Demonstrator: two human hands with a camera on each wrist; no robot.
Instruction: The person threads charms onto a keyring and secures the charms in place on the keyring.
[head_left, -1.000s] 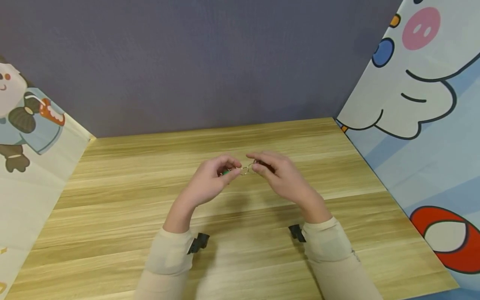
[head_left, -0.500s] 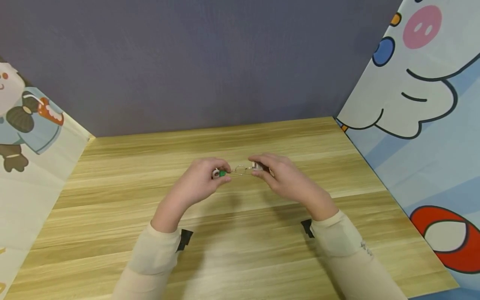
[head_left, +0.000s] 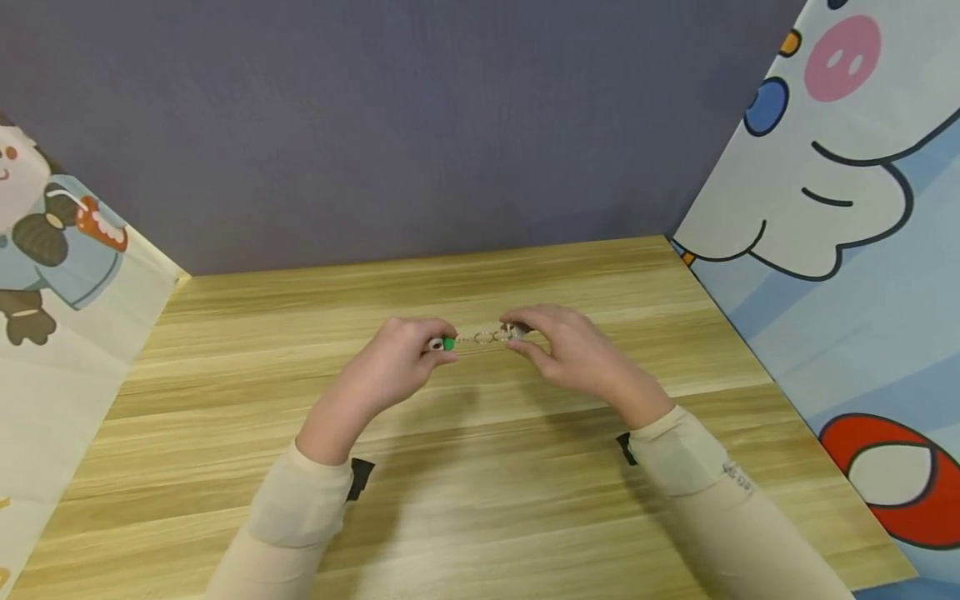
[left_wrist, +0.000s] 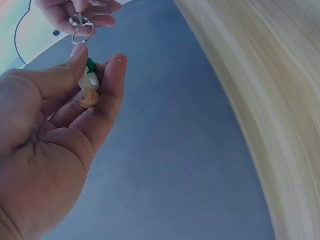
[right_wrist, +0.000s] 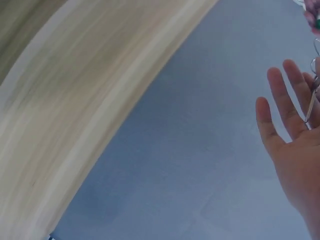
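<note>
— Keychain (head_left: pixel 480 338): where is it now?

— Stretched in the air between the two hands, just above the middle of the wooden table (head_left: pixel 225 467), towards its far half. A second ago both hands were bunched together over it and the links were folded up; since then the hands have drawn apart sideways and the chain hangs out in a nearly straight line.

— Who has which end?

— The left hand (head_left: pixel 397 367) pinches the small green-and-white charm (left_wrist: pixel 89 82) between thumb and curled fingers; the left wrist view shows it tucked against the fingertips with a metal ring (left_wrist: pixel 82 34) just beyond. The right hand (head_left: pixel 570 354) pinches the other end, at the silver clasp (head_left: pixel 516 332), between thumb and forefinger. Its remaining fingers are held out fairly straight, as the right wrist view shows.

— So what does the change amount to?

— I'd judge the chain is now pulled out to its length, with the links visible for checking or working on. Whether any link is open or closed is too small to tell.

— Anything else about?

— Cartoon-printed panels (head_left: pixel 847 208) stand on the left and right, with a dark wall at the far side.
</note>
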